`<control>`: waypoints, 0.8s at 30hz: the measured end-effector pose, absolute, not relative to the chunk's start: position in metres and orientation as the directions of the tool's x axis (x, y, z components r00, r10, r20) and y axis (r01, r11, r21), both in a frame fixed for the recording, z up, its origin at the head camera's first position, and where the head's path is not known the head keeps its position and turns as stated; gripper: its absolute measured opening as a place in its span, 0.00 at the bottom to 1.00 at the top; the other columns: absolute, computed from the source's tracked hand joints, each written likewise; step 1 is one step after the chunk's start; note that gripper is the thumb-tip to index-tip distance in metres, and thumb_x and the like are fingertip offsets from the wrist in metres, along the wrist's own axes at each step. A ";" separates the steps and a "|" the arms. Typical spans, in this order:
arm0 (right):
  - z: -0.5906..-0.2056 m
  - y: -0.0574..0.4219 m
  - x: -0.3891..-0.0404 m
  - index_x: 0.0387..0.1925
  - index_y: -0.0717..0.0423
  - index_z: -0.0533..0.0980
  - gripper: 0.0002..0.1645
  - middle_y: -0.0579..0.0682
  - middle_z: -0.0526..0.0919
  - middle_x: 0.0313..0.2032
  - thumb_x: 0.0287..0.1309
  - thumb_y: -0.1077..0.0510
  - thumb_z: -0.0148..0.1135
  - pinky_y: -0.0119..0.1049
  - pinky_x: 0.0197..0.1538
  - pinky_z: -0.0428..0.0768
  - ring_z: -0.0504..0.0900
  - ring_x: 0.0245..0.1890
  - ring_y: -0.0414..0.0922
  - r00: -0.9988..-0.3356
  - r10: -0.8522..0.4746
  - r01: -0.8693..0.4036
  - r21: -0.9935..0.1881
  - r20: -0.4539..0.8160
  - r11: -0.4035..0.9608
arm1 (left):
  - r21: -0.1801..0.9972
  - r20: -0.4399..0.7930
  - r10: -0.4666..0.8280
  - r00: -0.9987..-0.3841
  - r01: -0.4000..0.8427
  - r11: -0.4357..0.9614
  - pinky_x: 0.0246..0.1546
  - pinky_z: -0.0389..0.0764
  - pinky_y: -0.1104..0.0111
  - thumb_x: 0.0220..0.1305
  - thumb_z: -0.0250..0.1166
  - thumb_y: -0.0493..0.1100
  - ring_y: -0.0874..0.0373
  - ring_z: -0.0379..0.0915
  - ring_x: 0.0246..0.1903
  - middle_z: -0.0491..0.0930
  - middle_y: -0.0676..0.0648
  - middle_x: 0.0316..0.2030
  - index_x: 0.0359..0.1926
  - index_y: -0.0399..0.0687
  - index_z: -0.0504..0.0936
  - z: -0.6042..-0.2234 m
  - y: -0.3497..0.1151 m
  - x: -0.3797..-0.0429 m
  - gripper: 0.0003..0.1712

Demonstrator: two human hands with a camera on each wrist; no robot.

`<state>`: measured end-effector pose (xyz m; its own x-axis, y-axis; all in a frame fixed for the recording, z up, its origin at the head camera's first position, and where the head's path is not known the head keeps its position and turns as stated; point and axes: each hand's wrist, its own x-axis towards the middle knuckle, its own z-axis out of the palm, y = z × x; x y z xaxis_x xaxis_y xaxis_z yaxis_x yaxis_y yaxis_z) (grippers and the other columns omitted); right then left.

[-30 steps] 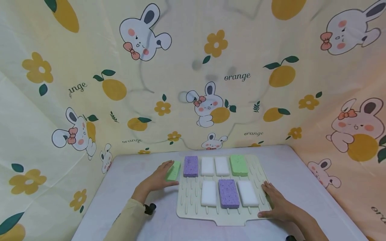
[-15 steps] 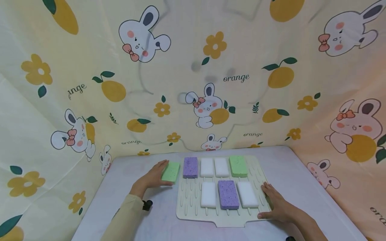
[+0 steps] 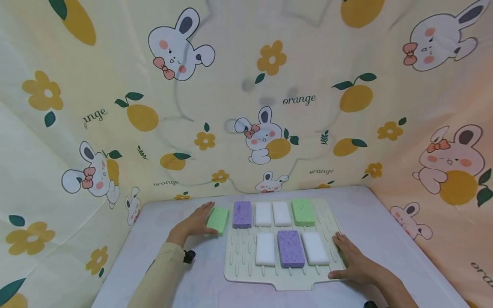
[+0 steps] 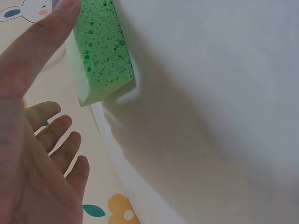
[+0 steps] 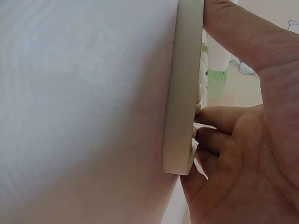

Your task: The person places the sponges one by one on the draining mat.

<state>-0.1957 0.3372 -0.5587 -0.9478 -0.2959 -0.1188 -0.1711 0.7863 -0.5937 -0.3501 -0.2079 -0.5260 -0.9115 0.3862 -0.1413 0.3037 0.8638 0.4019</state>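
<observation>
A green sponge [image 3: 218, 221] lies on the table just left of the pale ribbed drying rack [image 3: 242, 273]. My left hand [image 3: 194, 221] is at the sponge's left side, fingers spread. In the left wrist view the thumb overlaps the upper part of the green sponge [image 4: 100, 46], while the other fingers stand apart from it, loosely bent. My right hand [image 3: 356, 263] rests along the rack's right edge, fingers extended. The right wrist view shows its fingertips touching the rim of the rack [image 5: 180, 102].
Two purple sponges [image 3: 291, 249], another green sponge [image 3: 303, 212] and several white sponges [image 3: 317, 248] lie on the rack in two rows. A white cloth [image 3: 192, 286] covers the table. Printed fabric [image 3: 231, 85] hangs behind and at both sides.
My left hand has drawn the green sponge slightly leftward, away from the rack, and more of its top face shows now. The right hand stays at the rack's edge.
</observation>
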 end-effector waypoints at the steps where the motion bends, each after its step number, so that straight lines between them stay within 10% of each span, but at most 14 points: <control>1: -0.559 0.337 -0.196 0.80 0.76 0.52 0.78 0.78 0.44 0.80 0.46 0.38 0.87 0.80 0.75 0.50 0.42 0.79 0.79 -0.947 -0.297 -0.171 -0.595 -0.120 0.786 | 0.405 -0.145 0.389 -0.910 0.304 0.862 0.82 0.55 0.44 0.54 0.84 0.62 0.37 0.46 0.83 0.50 0.37 0.85 0.86 0.42 0.50 -0.526 -0.208 -0.351 0.72; 24: -0.556 0.335 -0.196 0.80 0.76 0.52 0.78 0.79 0.43 0.80 0.45 0.38 0.87 0.80 0.75 0.50 0.42 0.79 0.79 -0.951 -0.282 -0.157 -0.583 -0.129 0.797 | 0.479 -0.171 0.350 -0.921 0.233 0.847 0.82 0.56 0.44 0.52 0.85 0.62 0.39 0.48 0.83 0.53 0.39 0.84 0.86 0.43 0.54 -0.543 -0.200 -0.349 0.71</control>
